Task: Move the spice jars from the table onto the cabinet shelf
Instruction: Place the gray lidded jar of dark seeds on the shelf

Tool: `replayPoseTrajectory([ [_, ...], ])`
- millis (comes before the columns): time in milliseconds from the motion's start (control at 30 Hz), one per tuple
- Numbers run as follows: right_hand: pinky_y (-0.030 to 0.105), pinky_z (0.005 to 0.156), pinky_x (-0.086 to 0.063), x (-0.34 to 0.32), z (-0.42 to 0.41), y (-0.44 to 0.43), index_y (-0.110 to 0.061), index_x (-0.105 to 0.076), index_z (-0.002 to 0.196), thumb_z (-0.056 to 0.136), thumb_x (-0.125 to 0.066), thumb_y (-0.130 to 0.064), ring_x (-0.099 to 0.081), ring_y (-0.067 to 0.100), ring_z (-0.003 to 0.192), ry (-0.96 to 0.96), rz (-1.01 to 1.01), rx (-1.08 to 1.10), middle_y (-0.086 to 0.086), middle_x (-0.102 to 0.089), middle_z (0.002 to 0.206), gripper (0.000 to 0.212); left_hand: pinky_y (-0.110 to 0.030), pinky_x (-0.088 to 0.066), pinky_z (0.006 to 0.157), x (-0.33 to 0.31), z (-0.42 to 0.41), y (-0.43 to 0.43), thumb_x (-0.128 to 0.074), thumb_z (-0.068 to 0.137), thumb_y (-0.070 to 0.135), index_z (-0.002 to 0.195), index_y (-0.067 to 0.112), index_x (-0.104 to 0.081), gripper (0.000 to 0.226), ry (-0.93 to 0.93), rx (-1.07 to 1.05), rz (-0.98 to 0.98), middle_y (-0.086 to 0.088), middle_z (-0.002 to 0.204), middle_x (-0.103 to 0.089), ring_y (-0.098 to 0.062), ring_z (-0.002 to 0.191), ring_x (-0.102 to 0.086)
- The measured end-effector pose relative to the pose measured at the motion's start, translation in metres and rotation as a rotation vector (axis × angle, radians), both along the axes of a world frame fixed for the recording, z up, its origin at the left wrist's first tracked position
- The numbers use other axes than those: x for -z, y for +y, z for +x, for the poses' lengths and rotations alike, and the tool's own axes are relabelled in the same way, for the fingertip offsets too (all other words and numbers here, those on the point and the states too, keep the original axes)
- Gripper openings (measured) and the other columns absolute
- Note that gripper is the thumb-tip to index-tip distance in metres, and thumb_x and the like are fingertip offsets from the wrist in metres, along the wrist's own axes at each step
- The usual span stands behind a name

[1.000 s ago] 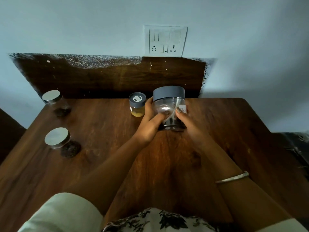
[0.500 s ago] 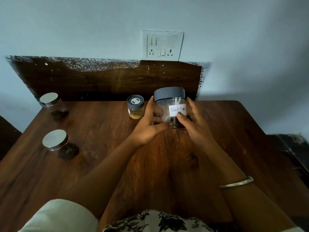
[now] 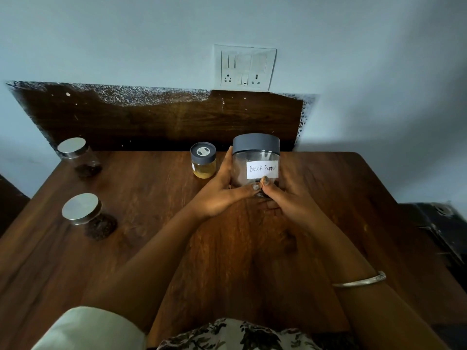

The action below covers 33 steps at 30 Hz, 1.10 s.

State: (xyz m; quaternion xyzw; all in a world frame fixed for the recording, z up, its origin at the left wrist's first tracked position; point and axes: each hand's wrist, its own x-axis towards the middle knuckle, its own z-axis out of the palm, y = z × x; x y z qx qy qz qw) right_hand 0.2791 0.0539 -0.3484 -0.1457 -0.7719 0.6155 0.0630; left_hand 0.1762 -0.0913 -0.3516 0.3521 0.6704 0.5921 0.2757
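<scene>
A clear jar with a grey lid and a white "Black Pepper" label stands upright at the back middle of the wooden table. My left hand grips its left side, thumb across the front. My right hand grips its right side, thumb just under the label. A small jar with yellow powder and a grey lid stands just left of it. Two steel-lidded jars with dark spices sit at the table's left: one at the back, one nearer.
A dark wooden backboard runs along the wall behind the table, with a white switch and socket plate above it. A dark object lies beyond the table's right edge. No cabinet shelf is in view.
Both hands have turned the big jar so its label now faces me and set it upright on the table. The other jars have not moved.
</scene>
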Motion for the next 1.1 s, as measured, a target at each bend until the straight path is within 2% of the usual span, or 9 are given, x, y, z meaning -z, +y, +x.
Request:
replayPoseTrajectory([
  [133, 0.028, 0.083, -0.055, -0.004, 0.003, 0.006, -0.035, -0.032, 0.138, 0.064, -0.061, -0.063, -0.062, 0.006, 0.104, -0.005, 0.079, -0.052, -0.012, -0.057, 0.122, 0.084, -0.009, -0.046, 0.08, -0.001, 0.001, 0.0, -0.063, 0.084, 0.008, 0.148, 0.022, -0.005, 0.088, 0.069, -0.022, 0.005, 0.012, 0.128, -0.05, 0.006, 0.109, -0.055],
  [333, 0.028, 0.083, -0.052, -0.01, 0.006, 0.015, -0.04, -0.017, 0.145, 0.067, -0.069, -0.053, -0.058, 0.009, 0.104, -0.062, 0.178, -0.078, -0.013, -0.048, 0.133, 0.094, -0.019, -0.048, 0.085, -0.001, -0.001, -0.003, -0.068, 0.081, 0.014, 0.149, 0.026, 0.0, 0.098, 0.148, -0.038, -0.032, 0.001, 0.137, -0.048, -0.013, 0.116, -0.053],
  [433, 0.004, 0.062, -0.045, -0.011, 0.008, 0.014, -0.04, -0.011, 0.145, 0.077, -0.068, -0.042, -0.053, -0.004, 0.093, -0.044, 0.26, -0.061, -0.03, -0.037, 0.12, 0.089, -0.026, -0.047, 0.091, -0.001, -0.001, -0.002, -0.07, 0.08, 0.017, 0.149, 0.027, 0.003, 0.101, 0.179, -0.04, -0.055, 0.0, 0.139, -0.047, -0.016, 0.119, -0.052],
  [533, 0.004, 0.062, -0.043, -0.013, 0.008, 0.014, -0.037, -0.009, 0.147, 0.079, -0.067, -0.038, -0.052, -0.004, 0.093, -0.026, 0.293, -0.044, -0.017, -0.036, 0.135, 0.089, -0.033, -0.047, 0.098, -0.004, -0.002, -0.002, -0.071, 0.079, 0.024, 0.149, 0.029, 0.008, 0.105, 0.209, -0.047, -0.081, 0.001, 0.141, -0.045, -0.013, 0.12, -0.052],
  [633, 0.014, 0.074, -0.046, -0.018, 0.007, 0.016, -0.033, -0.009, 0.148, 0.081, -0.067, -0.031, -0.054, 0.003, 0.099, 0.006, 0.301, -0.016, -0.002, -0.035, 0.147, 0.088, -0.022, -0.045, 0.099, -0.009, -0.002, 0.001, -0.069, 0.079, 0.029, 0.148, 0.026, 0.013, 0.108, 0.223, -0.054, -0.09, 0.005, 0.149, -0.034, -0.009, 0.127, -0.046],
  [733, 0.025, 0.083, -0.05, -0.021, 0.007, 0.019, -0.037, -0.007, 0.147, 0.079, -0.069, -0.033, -0.058, 0.011, 0.102, 0.014, 0.311, 0.002, -0.001, -0.034, 0.15, 0.092, -0.008, -0.048, 0.082, -0.013, -0.002, 0.003, -0.069, 0.079, 0.032, 0.147, 0.027, 0.015, 0.108, 0.294, -0.071, -0.119, 0.013, 0.138, -0.039, -0.002, 0.105, -0.058],
  [800, 0.02, 0.077, -0.049, -0.023, 0.007, 0.021, -0.041, -0.005, 0.146, 0.078, -0.069, -0.036, -0.057, 0.008, 0.099, 0.016, 0.322, 0.011, -0.003, -0.03, 0.151, 0.094, -0.009, -0.049, 0.081, -0.016, -0.002, 0.006, -0.069, 0.08, 0.034, 0.147, 0.029, 0.016, 0.108, 0.344, -0.093, -0.135, 0.007, 0.137, -0.045, -0.004, 0.1, -0.061],
  [933, 0.011, 0.071, -0.048, -0.028, 0.006, 0.027, -0.043, -0.005, 0.145, 0.075, -0.069, -0.039, -0.057, 0.001, 0.096, 0.063, 0.312, 0.053, -0.005, -0.032, 0.149, 0.095, -0.021, -0.048, 0.093, -0.025, -0.001, 0.015, -0.069, 0.08, 0.028, 0.145, 0.032, 0.015, 0.107, 0.366, -0.134, -0.119, -0.002, 0.138, -0.051, -0.011, 0.112, -0.059],
  [1100, 0.0, 0.067, -0.043, -0.044, -0.002, 0.039, -0.043, -0.01, 0.145, 0.077, -0.073, -0.024, -0.051, -0.016, 0.09, 0.173, 0.334, 0.114, -0.004, -0.041, 0.145, 0.094, 0.003, -0.038, 0.081, -0.044, -0.003, 0.031, -0.072, 0.077, 0.027, 0.146, 0.035, 0.007, 0.105, 0.366, -0.235, -0.088, -0.006, 0.137, -0.052, -0.014, 0.119, -0.055],
])
